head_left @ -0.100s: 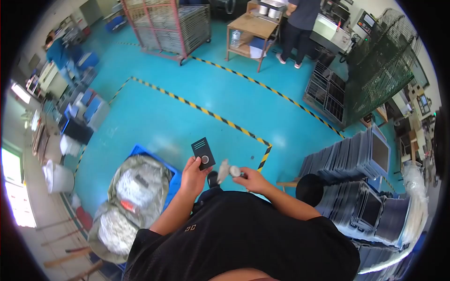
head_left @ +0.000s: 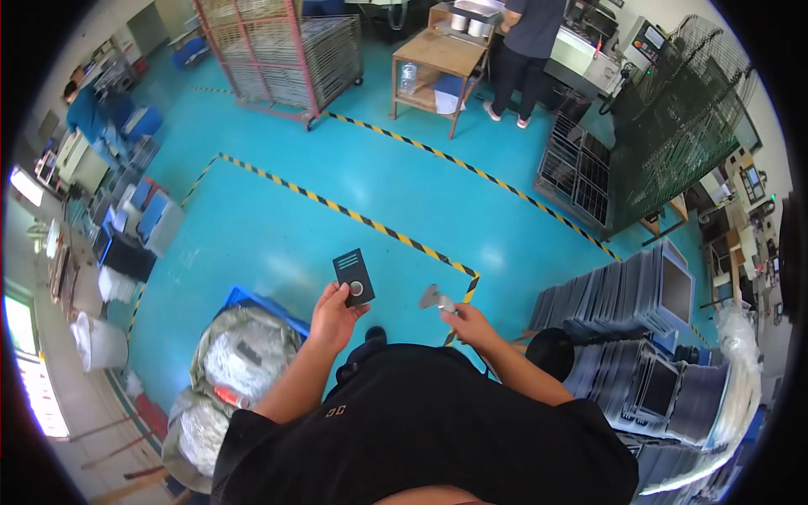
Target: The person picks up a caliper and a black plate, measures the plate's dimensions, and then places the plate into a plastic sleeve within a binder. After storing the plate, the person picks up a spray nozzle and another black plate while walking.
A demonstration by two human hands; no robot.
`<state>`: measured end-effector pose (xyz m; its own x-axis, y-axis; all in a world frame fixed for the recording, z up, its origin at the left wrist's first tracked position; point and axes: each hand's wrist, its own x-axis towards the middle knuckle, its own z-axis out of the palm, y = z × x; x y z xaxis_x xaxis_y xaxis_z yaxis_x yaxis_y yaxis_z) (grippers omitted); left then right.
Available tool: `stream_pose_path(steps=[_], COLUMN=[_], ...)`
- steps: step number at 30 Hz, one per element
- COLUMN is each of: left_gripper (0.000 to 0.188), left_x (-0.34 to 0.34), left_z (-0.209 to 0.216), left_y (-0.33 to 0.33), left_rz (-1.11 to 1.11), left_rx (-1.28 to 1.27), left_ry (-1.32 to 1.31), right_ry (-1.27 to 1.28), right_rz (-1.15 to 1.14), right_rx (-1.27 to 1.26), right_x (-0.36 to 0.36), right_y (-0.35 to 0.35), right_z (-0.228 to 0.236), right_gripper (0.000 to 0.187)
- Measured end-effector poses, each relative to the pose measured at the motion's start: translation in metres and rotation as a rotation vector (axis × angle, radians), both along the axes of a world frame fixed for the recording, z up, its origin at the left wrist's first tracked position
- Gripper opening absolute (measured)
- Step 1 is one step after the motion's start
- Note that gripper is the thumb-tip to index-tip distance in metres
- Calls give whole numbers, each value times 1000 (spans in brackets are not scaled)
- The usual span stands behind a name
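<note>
Holding a black plate (head_left: pixel 353 274) out in front of the body, the left hand (head_left: pixel 334 320) has it by the lower end, thumb and fingers closed on the edges, and I can see the slots across the top and the round, pale-rimmed spot lower down! Over to the right hand (head_left: pixel 470 326) now, and it's well apart from the plate, fingers curled in and shut on a small grey piece (head_left: pixel 432 297) that flares broad at its free end; exactly how the fingertips sit on it, I can't tell from where I'm standing. Both things are up in the air above the turquoise floor (head_left: pixel 337 194), neither touching the other. Down by the left forearm, look, a blue crate (head_left: pixel 244 295) carries a grey-green bag (head_left: pixel 202 345) with clear plastic packing (head_left: pixel 231 358) bulging out of it. Across to the right of the person, grey panels (head_left: pixel 606 290) stand packed upright in a tight row. Yellow-and-black tape (head_left: pixel 370 220) runs over the floor beyond the hands, and past it there's a red-framed cart (head_left: pixel 305 63), a wooden table (head_left: pixel 450 52) and a co-worker in a dark top (head_left: pixel 539 29) standing by the machines.
</note>
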<state>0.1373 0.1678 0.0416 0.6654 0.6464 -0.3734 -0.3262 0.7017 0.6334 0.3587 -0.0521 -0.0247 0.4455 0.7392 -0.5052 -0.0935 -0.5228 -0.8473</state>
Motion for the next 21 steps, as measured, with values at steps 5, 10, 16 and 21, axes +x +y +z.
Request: stream_pose_path(steps=[5, 10, 16, 21], left_gripper=[20, 19, 23, 25], left_x=[141, 307, 495, 617], left_z=[13, 12, 23, 20], left_y=[139, 233, 322, 404], left_rz=[-180, -238, -254, -251], left_rx=[188, 224, 200, 220], left_ry=[67, 64, 82, 63], right_ry=[383, 609, 585, 458], right_rz=[-496, -800, -705, -610], right_rx=[-191, -228, -342, -97], right_x=[122, 248, 469, 631], right_y=[31, 64, 163, 338], right_z=[-42, -107, -128, 6], right_gripper=[35, 43, 51, 44])
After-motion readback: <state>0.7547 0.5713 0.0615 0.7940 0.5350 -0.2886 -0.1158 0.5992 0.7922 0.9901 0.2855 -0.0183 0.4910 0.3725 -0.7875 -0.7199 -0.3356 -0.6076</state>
